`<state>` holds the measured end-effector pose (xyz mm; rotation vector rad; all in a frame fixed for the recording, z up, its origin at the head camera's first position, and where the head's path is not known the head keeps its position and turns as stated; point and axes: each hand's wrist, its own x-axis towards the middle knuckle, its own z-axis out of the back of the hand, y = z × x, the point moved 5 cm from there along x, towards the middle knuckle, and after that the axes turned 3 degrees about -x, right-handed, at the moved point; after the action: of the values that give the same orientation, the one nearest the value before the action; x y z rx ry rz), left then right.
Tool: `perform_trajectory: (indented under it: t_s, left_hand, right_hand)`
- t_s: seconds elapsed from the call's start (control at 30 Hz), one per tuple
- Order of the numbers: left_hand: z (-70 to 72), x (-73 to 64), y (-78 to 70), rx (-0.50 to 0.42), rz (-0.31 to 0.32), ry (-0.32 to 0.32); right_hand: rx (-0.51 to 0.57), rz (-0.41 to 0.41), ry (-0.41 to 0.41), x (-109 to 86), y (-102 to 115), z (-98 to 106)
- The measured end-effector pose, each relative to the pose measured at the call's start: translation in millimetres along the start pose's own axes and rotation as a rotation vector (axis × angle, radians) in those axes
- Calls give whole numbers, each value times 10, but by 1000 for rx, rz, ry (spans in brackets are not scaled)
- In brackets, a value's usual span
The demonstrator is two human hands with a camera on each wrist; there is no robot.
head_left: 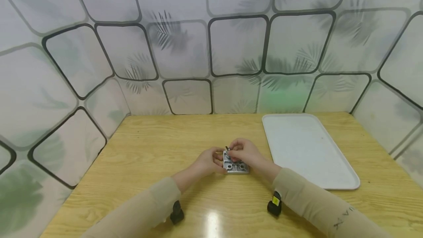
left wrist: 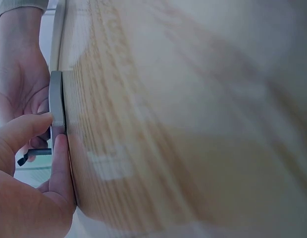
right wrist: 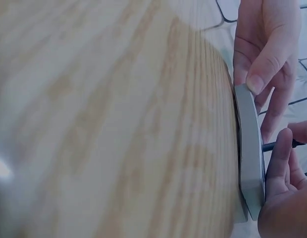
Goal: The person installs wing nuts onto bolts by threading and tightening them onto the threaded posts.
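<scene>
A small silver metal plate (head_left: 236, 168) with round holes and recesses lies on the wooden table. My left hand (head_left: 209, 161) holds it at its left side, thumb and a finger against the edge in the left wrist view. A dark bolt (left wrist: 38, 152) stands out from the plate's upper face near the far left corner. My right hand (head_left: 246, 152) reaches over the plate and pinches this bolt (right wrist: 269, 147) between thumb and finger in the right wrist view. The bolt's lower end is hidden, so how deep it sits I cannot tell.
A white tray (head_left: 305, 150) lies to the right, beyond the right forearm. Behind the wooden table (head_left: 158, 135) hangs a patterned cloth wall (head_left: 238, 47). Black wrist cameras (head_left: 275, 205) sit under both sleeves.
</scene>
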<state>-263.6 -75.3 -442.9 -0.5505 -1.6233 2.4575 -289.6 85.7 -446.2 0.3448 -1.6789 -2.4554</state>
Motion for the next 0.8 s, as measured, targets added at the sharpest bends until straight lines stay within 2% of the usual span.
perform_trajectory:
  t_s: [0.13,0.3,0.4,0.5,0.8]
  left_hand:
    - [-6,9,8,-12,-7,-1]
    - [-23,8,4,-23,-26,3]
    - [-25,1,-1,-20,-32,3]
    - [-18,-5,-4,-15,-27,2]
    - [-8,-10,-4,-8,-19,-1]
  right_hand:
    - [49,28,52,-3,-1,26]
    - [280,0,145,11,-48,73]
    - [361,-19,171,17,-62,81]
    - [359,-8,181,30,-54,73]
    - [246,17,191,42,-49,43]
